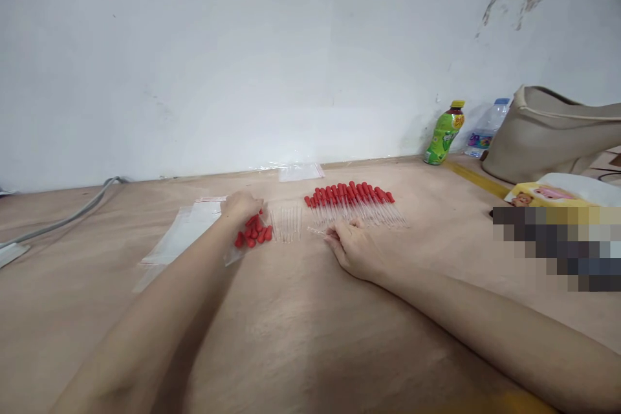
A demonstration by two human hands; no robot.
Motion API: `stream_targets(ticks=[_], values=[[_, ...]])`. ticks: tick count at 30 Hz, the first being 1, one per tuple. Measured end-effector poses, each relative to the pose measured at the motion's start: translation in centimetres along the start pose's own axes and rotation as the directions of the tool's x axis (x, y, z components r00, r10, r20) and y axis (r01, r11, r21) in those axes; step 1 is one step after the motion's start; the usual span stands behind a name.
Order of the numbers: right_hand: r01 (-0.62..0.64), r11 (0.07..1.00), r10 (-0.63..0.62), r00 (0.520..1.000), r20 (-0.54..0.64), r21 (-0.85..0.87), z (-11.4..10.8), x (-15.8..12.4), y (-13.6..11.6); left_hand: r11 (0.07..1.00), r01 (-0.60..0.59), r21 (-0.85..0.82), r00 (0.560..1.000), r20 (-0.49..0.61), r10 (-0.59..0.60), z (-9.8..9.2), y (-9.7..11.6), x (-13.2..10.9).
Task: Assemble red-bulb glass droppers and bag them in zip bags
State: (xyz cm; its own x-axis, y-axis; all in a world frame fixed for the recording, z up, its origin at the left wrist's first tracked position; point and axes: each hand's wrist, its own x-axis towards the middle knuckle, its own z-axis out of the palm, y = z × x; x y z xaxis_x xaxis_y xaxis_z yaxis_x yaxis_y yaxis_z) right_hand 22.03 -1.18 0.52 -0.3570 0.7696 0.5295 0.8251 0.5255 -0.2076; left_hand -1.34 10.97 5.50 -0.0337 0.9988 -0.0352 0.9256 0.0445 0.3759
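Note:
My right hand (356, 249) pinches a thin clear glass dropper tube (317, 231), its free end pointing left. Over a small clear bag (235, 259) of red rubber bulbs (253, 233) is my left hand (241, 207). Its fingers are bent together at the bulbs' upper edge; a bit of red shows by the fingertips, but what they grip is partly hidden. Between the hands, several bare glass tubes (287, 225) lie side by side. Just beyond my right hand is a row of droppers (350, 195) with red bulbs fitted on their tubes.
Flat clear zip bags (187, 229) lie left of my left hand; another bag (301, 172) is by the wall. A grey cable (92, 202) runs at far left. To the right stand a green drink bottle (442, 136), a water bottle (489, 129), a beige bag (548, 132) and a yellow pack (548, 193).

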Motion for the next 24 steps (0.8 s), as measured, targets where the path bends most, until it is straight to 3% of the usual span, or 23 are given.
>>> stream_targets(ticks=[3,5,6,9,13,24], values=[[0.042,0.995,-0.039,0.999,-0.024,0.095,1.0,-0.1,0.8,0.944,-0.219,-0.246,0.956,-0.25,0.156,0.7,-0.3,-2.0],[0.079,0.988,-0.073,0.996,-0.048,0.132,1.7,-0.1,1.3,0.819,-0.407,-0.405,0.883,-0.404,0.24,1.8,-0.4,-4.1],[0.097,0.986,-0.09,0.994,-0.055,0.138,2.0,-0.1,1.5,0.74,-0.47,-0.481,0.867,-0.408,0.286,2.4,-0.5,-5.4],[0.156,0.98,-0.151,0.987,-0.053,0.126,2.1,-0.1,1.6,0.565,-0.442,-0.697,0.893,-0.286,0.347,4.4,-0.5,-8.7],[0.224,0.968,-0.221,0.974,-0.041,0.108,1.5,-0.2,1.3,0.502,-0.26,-0.825,0.94,-0.098,0.326,6.0,-0.4,-10.6],[0.236,0.954,-0.223,0.971,-0.09,0.182,1.4,-0.4,0.4,0.472,-0.26,-0.843,0.902,-0.036,0.431,6.3,-0.3,-10.8]])
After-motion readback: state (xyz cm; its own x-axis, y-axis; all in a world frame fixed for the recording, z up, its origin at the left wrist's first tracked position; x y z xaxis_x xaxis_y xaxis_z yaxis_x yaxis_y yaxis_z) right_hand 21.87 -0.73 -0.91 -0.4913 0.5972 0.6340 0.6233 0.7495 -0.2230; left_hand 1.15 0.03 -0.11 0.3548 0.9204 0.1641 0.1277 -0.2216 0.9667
